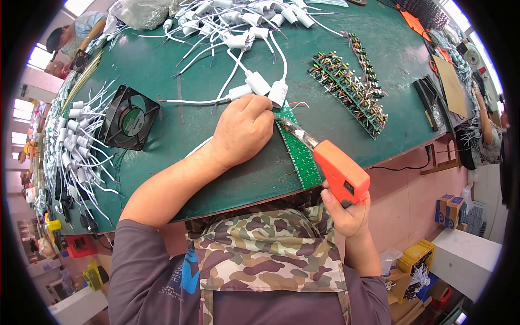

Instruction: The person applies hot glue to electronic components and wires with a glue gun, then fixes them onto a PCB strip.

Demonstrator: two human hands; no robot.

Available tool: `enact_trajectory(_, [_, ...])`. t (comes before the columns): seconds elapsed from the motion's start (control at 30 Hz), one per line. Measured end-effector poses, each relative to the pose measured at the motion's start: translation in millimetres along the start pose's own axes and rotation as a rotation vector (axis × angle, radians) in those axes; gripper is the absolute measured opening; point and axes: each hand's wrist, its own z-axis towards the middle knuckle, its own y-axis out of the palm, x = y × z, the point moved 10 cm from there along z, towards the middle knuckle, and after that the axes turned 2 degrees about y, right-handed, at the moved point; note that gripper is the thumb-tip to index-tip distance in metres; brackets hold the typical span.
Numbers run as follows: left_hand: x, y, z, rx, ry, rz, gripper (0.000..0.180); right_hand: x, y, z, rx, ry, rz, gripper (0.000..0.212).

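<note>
- Table (395, 51) is bearing filled boards (349, 96), loose sockets (237, 41).
- I'm seeing the right hand (349, 212) gripping an iron (342, 170), the strip (299, 154) looking mostly bare.
- Left hand (244, 128) is resting curled, hold hidden.

The right grip (346, 214) holds an orange soldering gun (342, 172) over green circuitry (301, 158).

On the worktable (189, 70), the circuit board strip (301, 158) runs from beside the left hand (245, 127) to the near edge, with the soldering gun (341, 169), in the right hand (348, 212), at its right. A fan (130, 117) sits left of the left hand, a cabled-cylinder heap (70, 142) farther left. A second heap (233, 17) lies at the far side; populated boards (349, 95) lie behind the gun.
</note>
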Motion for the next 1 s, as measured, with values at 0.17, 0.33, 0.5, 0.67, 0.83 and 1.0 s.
enact_trajectory(0.17, [0,-1,1,0.005,0.001,-0.006,0.013,-1,-8,-6,0.014,0.009,0.003,0.034])
enact_trajectory(0.33, [-1,-2,0,0.008,-0.008,-0.015,0.013,-11,-16,-6,0.068,0.027,0.062,0.035])
enact_trajectory(0.5, [0,-3,0,0.010,-0.005,-0.023,0.013,-16,-20,-5,0.158,0.009,0.179,0.033])
enact_trajectory(0.67, [0,-2,1,0.005,-0.005,-0.026,0.013,-11,-11,-3,0.037,0.015,0.064,0.031])
enact_trajectory(0.83, [0,-1,1,0.013,-0.004,-0.024,0.014,-5,-1,0,-0.027,-0.019,0.042,0.030])
enact_trajectory(1.0, [2,-6,2,0.083,0.019,-0.001,0.007,-3,1,2,-0.013,0.003,0.004,0.021])
